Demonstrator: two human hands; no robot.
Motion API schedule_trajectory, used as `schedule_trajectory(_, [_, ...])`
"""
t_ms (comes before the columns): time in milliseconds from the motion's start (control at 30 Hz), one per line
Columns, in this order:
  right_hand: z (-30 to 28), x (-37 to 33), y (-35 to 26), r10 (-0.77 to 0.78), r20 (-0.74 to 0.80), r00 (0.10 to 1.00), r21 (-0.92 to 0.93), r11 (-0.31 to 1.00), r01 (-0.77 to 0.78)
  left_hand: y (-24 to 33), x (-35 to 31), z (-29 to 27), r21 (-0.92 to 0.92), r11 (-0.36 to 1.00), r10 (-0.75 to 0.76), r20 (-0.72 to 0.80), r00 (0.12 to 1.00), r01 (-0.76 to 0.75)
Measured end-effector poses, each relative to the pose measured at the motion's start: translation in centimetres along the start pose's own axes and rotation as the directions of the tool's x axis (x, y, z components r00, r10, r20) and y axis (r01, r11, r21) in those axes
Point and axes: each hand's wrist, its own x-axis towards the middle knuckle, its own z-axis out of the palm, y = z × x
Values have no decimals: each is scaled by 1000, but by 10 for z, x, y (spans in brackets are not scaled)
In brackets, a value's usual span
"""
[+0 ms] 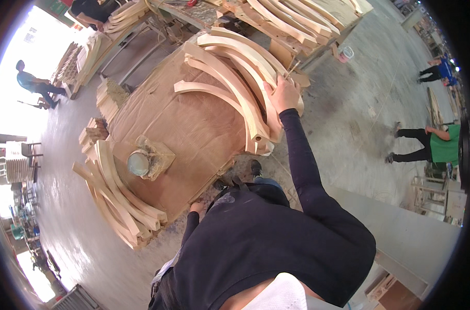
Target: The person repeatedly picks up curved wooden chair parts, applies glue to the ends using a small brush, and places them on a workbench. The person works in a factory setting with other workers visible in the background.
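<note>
My right hand (284, 94) is at the outer side of a stack of curved wooden pieces (235, 77) on the right part of the table. Its thumb and fingers are closed around the outermost curved piece (268, 56). A thin pale stick (294, 67) juts up by the fingertips; I cannot tell whether it is held too. Low at the table's near edge, beside my body, is my left hand (197, 206). Its fingers are too small and partly hidden to read. Brown sheeting covers the table (157, 103).
A round pot (138, 164) stands on a stained board at the table's left part. Another curved-wood stack (118, 199) lies at the left end, with wooden blocks (111, 98) along the far edge. Beyond are benches, a bucket (345, 53) and several people.
</note>
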Motion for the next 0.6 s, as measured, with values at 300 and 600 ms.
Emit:
schedule_trajectory(300, [5, -1, 0, 2, 12, 1000, 30, 1000, -3, 0, -2, 0, -56, 997, -48, 27, 998, 50])
schedule_trajectory(600, [-2, -3, -10, -5, -7, 1000, 26, 1000, 6, 17, -3, -15, 102, 993, -75, 225, 971, 53])
